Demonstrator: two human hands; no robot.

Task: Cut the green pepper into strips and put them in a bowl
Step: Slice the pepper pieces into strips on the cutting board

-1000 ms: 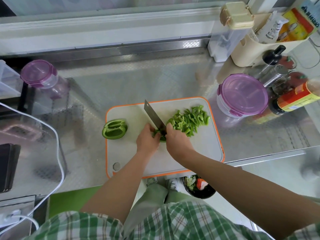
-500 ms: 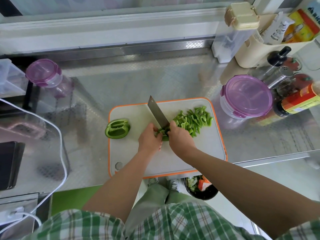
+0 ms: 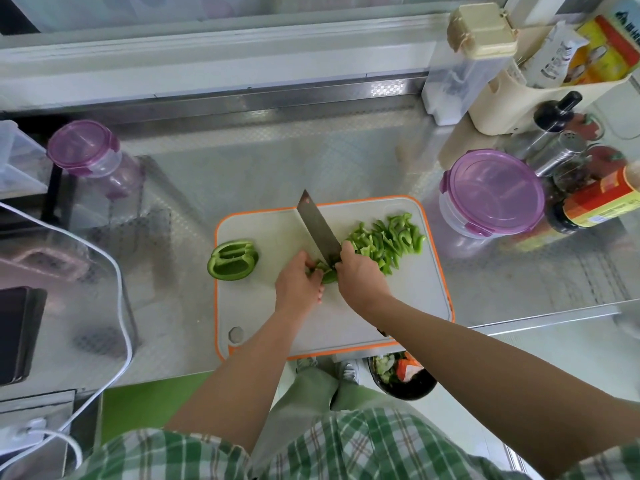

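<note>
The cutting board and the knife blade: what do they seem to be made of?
The white cutting board with orange rim looks like matte plastic: uniform colour, moulded rounded corners, a hanging hole. The broad grey knife blade looks like steel with a dull, brushed finish; it shows only a faint sheen.

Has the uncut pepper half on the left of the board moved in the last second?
No. The uncut pepper half sits in the same spot, overlapping the cutting board's left orange edge; the small apparent shift is the head camera moving.

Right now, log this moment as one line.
stage: slicing | right hand: knife | left hand: pepper piece | strips: on board | pepper half: uncut
</note>
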